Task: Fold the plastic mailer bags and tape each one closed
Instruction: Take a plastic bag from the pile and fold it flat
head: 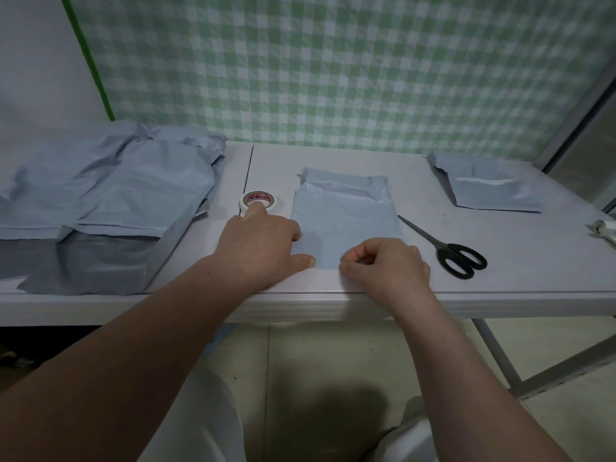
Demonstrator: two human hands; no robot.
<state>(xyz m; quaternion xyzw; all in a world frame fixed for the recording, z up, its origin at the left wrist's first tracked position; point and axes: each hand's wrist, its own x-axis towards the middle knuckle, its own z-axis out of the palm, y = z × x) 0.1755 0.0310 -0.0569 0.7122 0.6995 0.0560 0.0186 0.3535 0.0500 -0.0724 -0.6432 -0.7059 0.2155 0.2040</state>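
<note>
Lower centre, the right hand [386, 266] pinches the near edge of the mailer bag [346, 218] with curled fingers. The left hand [260, 241] rests its thumb on the bag, forefinger stretched onto the tape roll [258, 201]. The bag lies mid-frame, long axis near-to-far, folded end pointing away.

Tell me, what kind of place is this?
Probably a little packing spot, maybe set up at home, not a shop. A pile of grey mailer bags, a tape roll and scissors lie on a white table, with checked green cloth hung behind.
</note>
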